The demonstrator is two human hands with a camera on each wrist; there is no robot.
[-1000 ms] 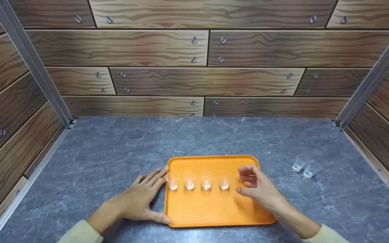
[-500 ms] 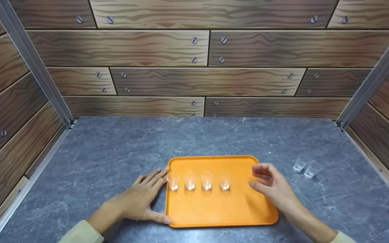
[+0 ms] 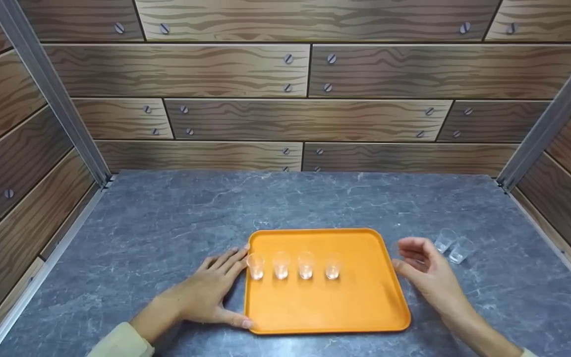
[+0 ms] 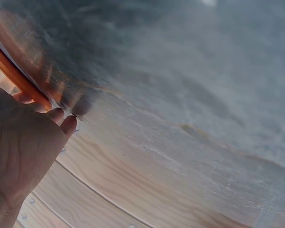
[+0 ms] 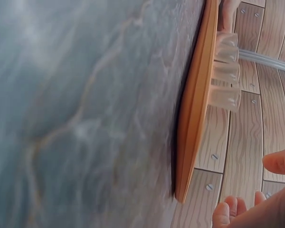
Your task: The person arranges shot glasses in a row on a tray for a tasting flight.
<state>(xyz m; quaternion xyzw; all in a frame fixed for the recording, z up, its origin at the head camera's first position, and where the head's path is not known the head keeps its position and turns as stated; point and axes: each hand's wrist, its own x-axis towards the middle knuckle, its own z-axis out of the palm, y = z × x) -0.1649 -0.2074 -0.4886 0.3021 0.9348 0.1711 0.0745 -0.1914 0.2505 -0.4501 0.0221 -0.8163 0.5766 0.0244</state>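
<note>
Several small clear shot glasses (image 3: 306, 267) stand upright in a row on an orange tray (image 3: 325, 307). My left hand (image 3: 212, 292) lies along the tray's left edge with fingers spread, thumb and fingertips touching the rim. In the left wrist view its fingertips meet the tray's side (image 4: 19, 76). Just beyond the tray's right edge is my right hand (image 3: 431, 277), holding nothing, its thumb apart from loosely bent fingers. Close to its knuckles, on the table, a shot glass (image 3: 444, 242) stands beside another shot glass (image 3: 460, 252); the hand partly covers the nearer one.
A grey marbled table (image 3: 191, 208) bears the tray. Wood-pattern walls (image 3: 231, 119) enclose it at the back and both sides, with metal posts (image 3: 62, 94) at the corners.
My right hand has moved right, from beside the rightmost glass on the tray, past the tray's edge towards the two glasses on the table. The left hand has stayed at the rim.
</note>
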